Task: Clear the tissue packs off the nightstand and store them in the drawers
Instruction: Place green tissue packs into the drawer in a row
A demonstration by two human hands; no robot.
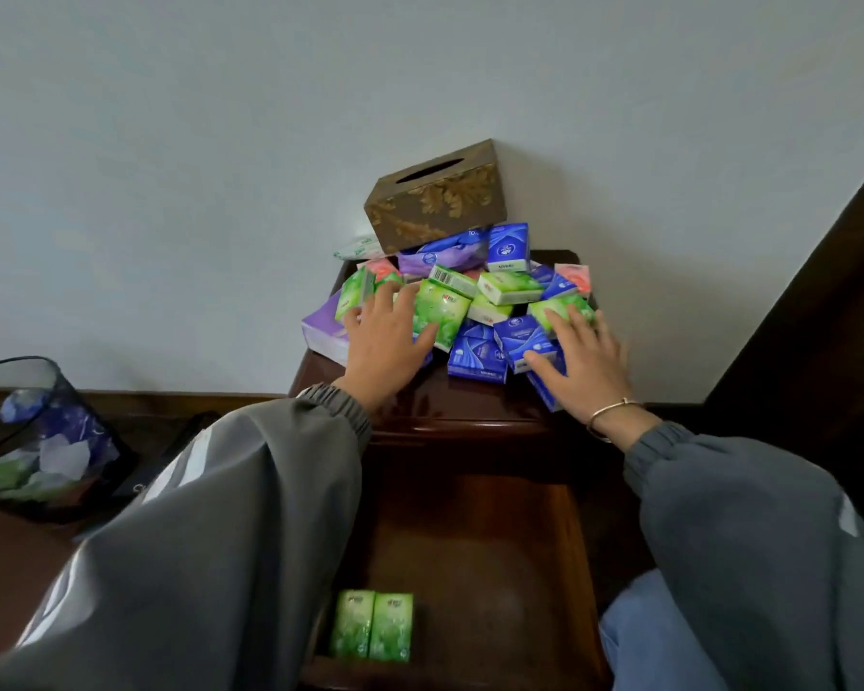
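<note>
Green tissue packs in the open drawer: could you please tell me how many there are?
2, side by side at the near left of the drawer: the left pack and the right pack. The left sleeve hides part of the drawer, so more may be unseen.

Left hand (387, 336) spreads over a green tissue pack (442, 311), right hand (582, 364) lies flat on blue packs (522, 336) atop the nightstand (470, 399); two green packs (370, 625) sit side by side in the open drawer (495, 541).

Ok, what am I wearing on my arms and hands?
Loose grey sleeves with elastic cuffs and pale stripes. A thin metal bangle circles the right wrist. No gloves on the left hand or right hand.
</note>
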